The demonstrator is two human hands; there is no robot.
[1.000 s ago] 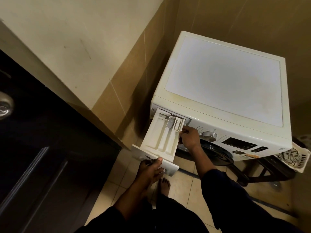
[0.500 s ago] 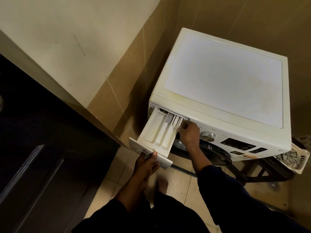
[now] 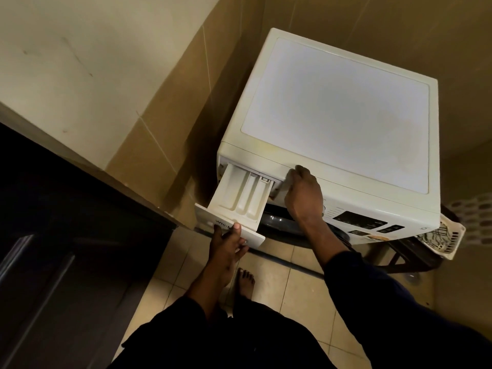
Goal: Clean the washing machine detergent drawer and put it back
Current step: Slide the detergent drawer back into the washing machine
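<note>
The white detergent drawer (image 3: 239, 194) sticks out of its slot at the top left of the white washing machine (image 3: 335, 123), with roughly half its length showing. Its compartments look bare. My left hand (image 3: 226, 251) grips the drawer's front panel from below, thumb on top. My right hand (image 3: 303, 195) rests with bent fingers on the machine's front upper edge, just right of the slot, holding nothing that I can make out.
A tiled wall (image 3: 165, 134) runs close along the machine's left side. A dark door (image 3: 53, 249) stands at the left. A white laundry basket (image 3: 444, 241) sits at the machine's right. My bare foot (image 3: 245, 283) is on the floor tiles below the drawer.
The drawer has slid further into the slot. My right hand left the drawer's back corner and moved up onto the machine's front edge. My left hand kept its grip on the panel.
</note>
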